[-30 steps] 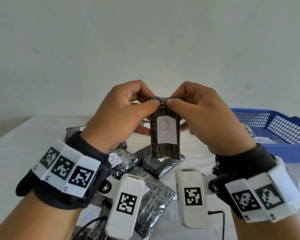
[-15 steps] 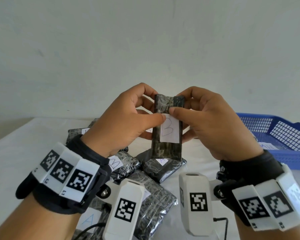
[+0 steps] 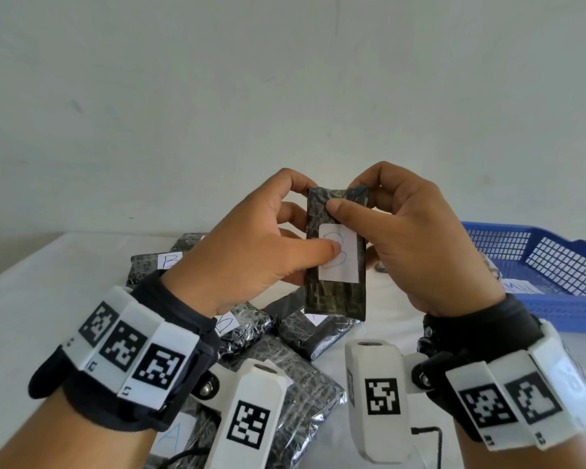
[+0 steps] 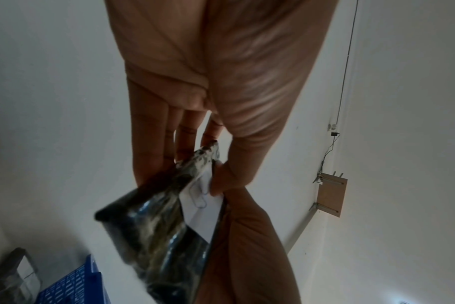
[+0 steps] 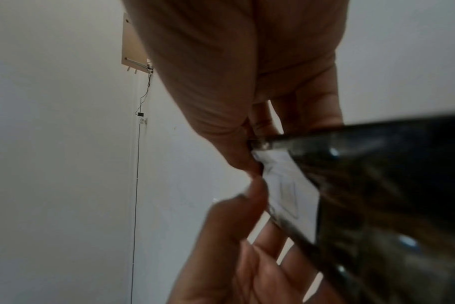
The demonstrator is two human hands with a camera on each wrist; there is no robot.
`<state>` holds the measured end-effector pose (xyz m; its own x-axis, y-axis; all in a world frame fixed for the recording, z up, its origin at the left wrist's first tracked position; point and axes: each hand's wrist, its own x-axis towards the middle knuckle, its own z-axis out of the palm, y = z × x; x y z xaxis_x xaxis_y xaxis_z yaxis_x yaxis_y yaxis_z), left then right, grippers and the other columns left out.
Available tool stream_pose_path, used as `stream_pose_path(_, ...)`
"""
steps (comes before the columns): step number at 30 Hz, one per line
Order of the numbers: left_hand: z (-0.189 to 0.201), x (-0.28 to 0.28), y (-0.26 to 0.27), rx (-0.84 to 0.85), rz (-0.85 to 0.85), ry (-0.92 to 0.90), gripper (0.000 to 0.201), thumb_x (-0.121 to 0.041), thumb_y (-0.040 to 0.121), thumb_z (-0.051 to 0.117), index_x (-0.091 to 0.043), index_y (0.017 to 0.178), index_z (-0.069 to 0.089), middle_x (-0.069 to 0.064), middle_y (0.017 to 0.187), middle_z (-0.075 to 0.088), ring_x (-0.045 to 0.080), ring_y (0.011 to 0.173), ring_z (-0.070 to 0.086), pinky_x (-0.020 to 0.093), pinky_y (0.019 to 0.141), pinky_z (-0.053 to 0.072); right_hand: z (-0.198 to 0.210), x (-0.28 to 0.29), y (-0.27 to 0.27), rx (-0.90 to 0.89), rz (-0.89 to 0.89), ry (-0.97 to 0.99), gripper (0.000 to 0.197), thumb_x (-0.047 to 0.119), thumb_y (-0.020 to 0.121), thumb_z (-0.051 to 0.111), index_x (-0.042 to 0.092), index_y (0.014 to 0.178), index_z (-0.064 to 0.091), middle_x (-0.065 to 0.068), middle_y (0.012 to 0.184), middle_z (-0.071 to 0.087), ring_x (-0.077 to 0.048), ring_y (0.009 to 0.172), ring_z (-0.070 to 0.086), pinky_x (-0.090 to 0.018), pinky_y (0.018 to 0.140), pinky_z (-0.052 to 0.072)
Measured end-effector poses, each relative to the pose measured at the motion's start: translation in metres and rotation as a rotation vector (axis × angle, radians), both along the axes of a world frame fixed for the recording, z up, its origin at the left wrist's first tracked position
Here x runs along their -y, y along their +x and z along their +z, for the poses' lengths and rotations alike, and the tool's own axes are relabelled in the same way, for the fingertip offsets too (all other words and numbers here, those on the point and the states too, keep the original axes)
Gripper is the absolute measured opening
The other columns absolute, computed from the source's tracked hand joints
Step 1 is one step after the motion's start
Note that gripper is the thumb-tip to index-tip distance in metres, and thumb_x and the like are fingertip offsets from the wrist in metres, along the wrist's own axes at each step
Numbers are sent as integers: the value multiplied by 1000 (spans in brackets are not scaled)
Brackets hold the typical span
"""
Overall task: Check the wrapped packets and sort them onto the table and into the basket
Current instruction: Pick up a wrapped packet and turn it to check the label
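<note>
Step in hand: checking one packet (image 3: 335, 252). I hold it upright, raised above the pile of packets (image 3: 285, 336) on the table (image 3: 31, 316). My left hand (image 3: 251, 252) clamps its middle, thumb pressed on the white paper label (image 3: 344, 262), fingers behind. My right hand (image 3: 416, 245) pinches its top edge between thumb and curled fingers. The label's handwritten letter looks like a B, partly under my thumb.

Packet: flat, rectangular, dark, wrapped in crinkled glossy film that catches light; the top flap is creased.

Blue basket (image 3: 555, 258), plastic lattice walls, sits right of the pile.

Next move, as I judge it: read the letter fully, then release one hand and carry the packet to its place.
</note>
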<state>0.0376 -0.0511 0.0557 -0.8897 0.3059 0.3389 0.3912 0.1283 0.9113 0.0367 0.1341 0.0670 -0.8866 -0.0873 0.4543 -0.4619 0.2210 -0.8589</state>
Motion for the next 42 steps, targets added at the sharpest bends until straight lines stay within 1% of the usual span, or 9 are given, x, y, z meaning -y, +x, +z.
stream_pose_path(6, 2, 4, -2, -20, 26, 22, 45, -8, 84, 79, -24, 119, 57, 16, 101, 71, 30, 79, 74, 45, 65, 64, 4, -6, 5, 114, 115, 4, 17, 5, 96, 70, 10, 111, 64, -32, 100, 69, -31, 73, 77, -38, 55, 62)
stream_pose_path(16, 3, 6, -2, 13, 9, 42, 55, -5, 84, 79, -39, 120, 57, 9, 92, 68, 30, 80, 75, 43, 64, 63, 2, -8, 3, 139, 155, 14, 32, -2, 99, 64, 16, 125, 60, -33, 94, 69, -30, 72, 74, -44, 60, 65)
stream_pose_path(19, 2, 7, -4, -2, 21, 23, 60, 0, 85, 77, -39, 125, 55, 8, 92, 68, 34, 79, 73, 44, 65, 64, 2, -8, 3, 140, 151, -37, 36, -1, 98, 66, 18, 128, 61, -24, 87, 72, -25, 69, 74, -38, 58, 62)
stream_pose_path(24, 3, 7, -3, 18, 31, 110, 61, 3, 84, 77, -37, 126, 57, 13, 95, 68, 24, 78, 73, 38, 61, 62, 2, -8, 1, 100, 128, -40, 35, -5, 94, 69, 15, 122, 64, -22, 80, 65, -24, 69, 72, -31, 57, 62)
stream_pose_path(28, 1, 5, -5, -9, 70, 84, 68, 4, 85, 76, -40, 132, 54, 15, 99, 68, 35, 84, 75, 49, 69, 65, 2, -7, 0, 101, 115, -41, 44, -4, 92, 72, 21, 127, 65, -11, 77, 67, -17, 65, 72, -26, 56, 59)
stream_pose_path(32, 2, 8, -5, -4, 98, 134, 71, 4, 84, 77, -39, 135, 54, 14, 98, 70, 29, 81, 75, 45, 68, 65, 1, -4, 2, 115, 127, 10, 61, -8, 88, 75, 23, 139, 59, -16, 79, 59, -24, 66, 69, -20, 52, 55)
stream_pose_path(36, 2, 6, -4, -12, 104, 82, 81, 4, 81, 79, -46, 138, 50, 15, 101, 70, 42, 92, 74, 54, 77, 64, 3, -3, 3, 92, 57, 62, 68, -3, 88, 78, 27, 145, 56, -14, 79, 61, -27, 62, 66, -12, 45, 43)
stream_pose_path(39, 2, 7, -4, -5, 105, 95, 83, 4, 82, 79, -45, 141, 48, 16, 102, 70, 41, 93, 74, 50, 77, 65, 2, 0, 2, 74, 34, 124, 79, 1, 84, 82, 34, 149, 51, -14, 86, 69, -42, 77, 73, -17, 49, 45)
stream_pose_path(42, 2, 5, -3, -26, 96, 91, 85, 5, 82, 78, -46, 142, 47, 11, 98, 68, 36, 87, 76, 48, 77, 65, -1, 4, 0, 3, -47, 185, 82, 2, 83, 83, 38, 149, 50, -6, 84, 72, -35, 77, 75, -41, 68, 63)
